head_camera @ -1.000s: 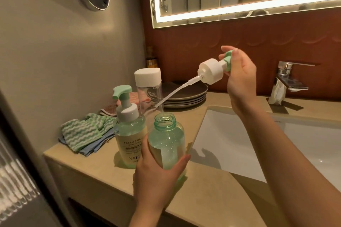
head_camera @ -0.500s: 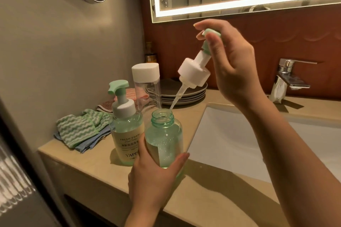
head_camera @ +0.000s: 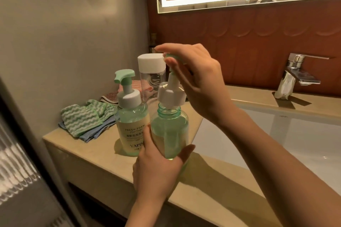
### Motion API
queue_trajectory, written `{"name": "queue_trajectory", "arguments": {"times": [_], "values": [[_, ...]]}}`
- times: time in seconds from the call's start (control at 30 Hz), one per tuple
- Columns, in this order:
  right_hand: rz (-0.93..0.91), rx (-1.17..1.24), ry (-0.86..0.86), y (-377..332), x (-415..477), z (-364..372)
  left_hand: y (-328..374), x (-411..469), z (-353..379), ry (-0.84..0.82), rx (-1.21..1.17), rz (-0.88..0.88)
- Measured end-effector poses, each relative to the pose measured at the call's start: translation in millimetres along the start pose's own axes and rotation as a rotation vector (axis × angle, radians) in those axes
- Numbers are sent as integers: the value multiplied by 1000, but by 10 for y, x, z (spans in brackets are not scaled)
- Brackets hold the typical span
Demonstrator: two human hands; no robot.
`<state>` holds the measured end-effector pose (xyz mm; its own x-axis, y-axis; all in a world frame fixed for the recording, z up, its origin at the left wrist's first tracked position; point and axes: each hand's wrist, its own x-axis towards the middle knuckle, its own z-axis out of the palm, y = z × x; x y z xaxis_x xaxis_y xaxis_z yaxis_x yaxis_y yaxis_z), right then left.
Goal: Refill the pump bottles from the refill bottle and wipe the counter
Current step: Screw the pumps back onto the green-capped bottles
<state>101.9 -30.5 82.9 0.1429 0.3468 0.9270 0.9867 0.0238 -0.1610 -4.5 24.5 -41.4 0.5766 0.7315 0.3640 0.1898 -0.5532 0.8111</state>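
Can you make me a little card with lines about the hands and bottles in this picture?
left hand: grips the open green bottle, held upright
right hand: pinches the pump head by its green top
pump head: white collar tilted at the bottle's mouth, not screwed on
other pump bottle: closed, left of the open one
refill bottle: clear, white cap on, behind both
cloths: piled at the counter's left end

I can't see most of the pump nozzle under the right hand; behind the refill bottle, perhaps a jar.
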Motion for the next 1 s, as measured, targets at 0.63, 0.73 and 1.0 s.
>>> {"name": "queue_trajectory", "arguments": {"times": [0.63, 0.73, 1.0], "values": [[294, 142, -371, 55, 78, -197, -40, 7, 13, -1, -6, 16], [422, 153, -573, 147, 103, -354, -71, 8, 20, -2, -16, 45], [466, 364, -884, 156, -3, -215, -79, 11, 23, -6, -16, 56]]}}
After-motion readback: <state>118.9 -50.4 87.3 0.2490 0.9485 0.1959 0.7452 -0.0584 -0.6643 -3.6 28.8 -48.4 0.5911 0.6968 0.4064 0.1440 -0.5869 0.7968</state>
